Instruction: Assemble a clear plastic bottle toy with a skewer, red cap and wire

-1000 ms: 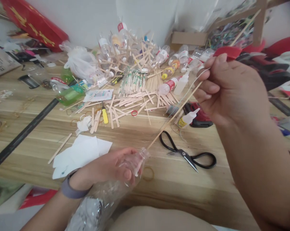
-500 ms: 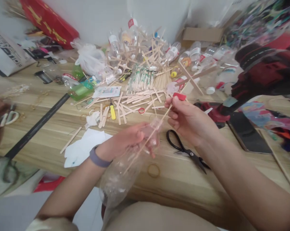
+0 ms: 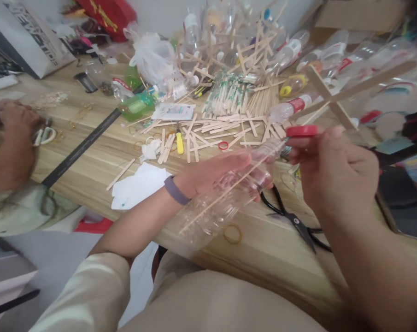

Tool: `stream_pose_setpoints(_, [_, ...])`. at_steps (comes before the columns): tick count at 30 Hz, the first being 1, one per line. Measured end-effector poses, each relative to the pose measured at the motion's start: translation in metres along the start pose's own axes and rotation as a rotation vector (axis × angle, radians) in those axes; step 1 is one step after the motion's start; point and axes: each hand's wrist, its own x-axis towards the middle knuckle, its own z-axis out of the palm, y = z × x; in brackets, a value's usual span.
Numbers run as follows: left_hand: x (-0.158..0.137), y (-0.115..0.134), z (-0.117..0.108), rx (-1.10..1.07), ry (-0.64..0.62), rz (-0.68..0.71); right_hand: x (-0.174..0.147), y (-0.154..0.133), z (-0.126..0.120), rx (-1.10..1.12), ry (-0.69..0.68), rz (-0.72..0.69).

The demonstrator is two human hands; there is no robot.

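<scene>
My left hand (image 3: 217,173) is wrapped round a clear plastic bottle (image 3: 208,216) that lies tilted, its neck toward the upper right. A thin wooden stick (image 3: 225,196) runs lengthwise along the bottle and seems to be inside it. Just off the bottle's mouth, my right hand (image 3: 343,170) pinches a red bottle cap (image 3: 301,131). Crossed flat wooden sticks (image 3: 331,99) stick out above this hand; whether they join the cap I cannot tell. Black-handled scissors (image 3: 296,221) lie below the right hand, and a rubber band (image 3: 232,234) is near the bottle.
Loose craft sticks (image 3: 222,129), a yellow screwdriver (image 3: 179,142) and white paper (image 3: 139,184) lie ahead. Plastic bottles (image 3: 291,50) crowd the back. A dark phone (image 3: 405,198) is at right. Another person's hand (image 3: 18,120) is at far left, near white-handled scissors (image 3: 45,134).
My right hand with the red cap has moved right, and the crossed sticks with it. The bottle has shifted right and up in view. The whole view has also turned.
</scene>
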Motion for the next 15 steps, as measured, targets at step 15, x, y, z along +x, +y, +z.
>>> stream_pose_setpoints(15, [0.003,-0.019,-0.008,-0.118,0.012,-0.135,0.019,-0.005,0.010,0.179,0.013,0.387])
